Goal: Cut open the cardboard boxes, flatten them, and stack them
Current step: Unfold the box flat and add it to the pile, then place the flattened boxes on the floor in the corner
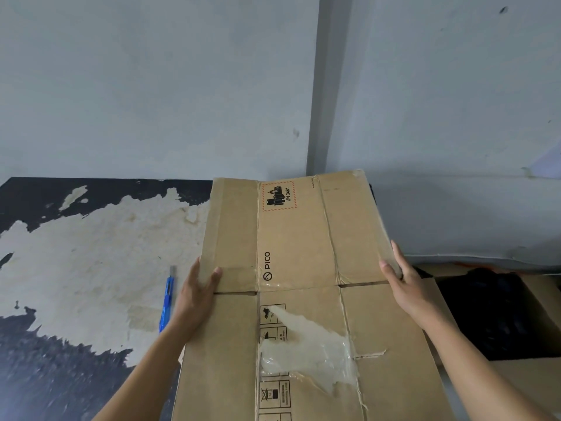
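Note:
A flattened brown cardboard box (297, 238) with PICO print and a UN 3481 label lies in front of me, its far flaps raised toward the wall. Torn clear tape (306, 347) clings to its near panel. My left hand (197, 296) grips the box's left edge, thumb on top. My right hand (406, 284) grips the right edge of the raised flap, thumb on top and fingers behind. A blue utility knife (166, 299) lies on the table just left of my left hand.
The black table (45, 375) has a large worn pale patch (100, 256). A grey wall stands right behind it. At the right an open cardboard box (543, 387) holds something black (498, 311).

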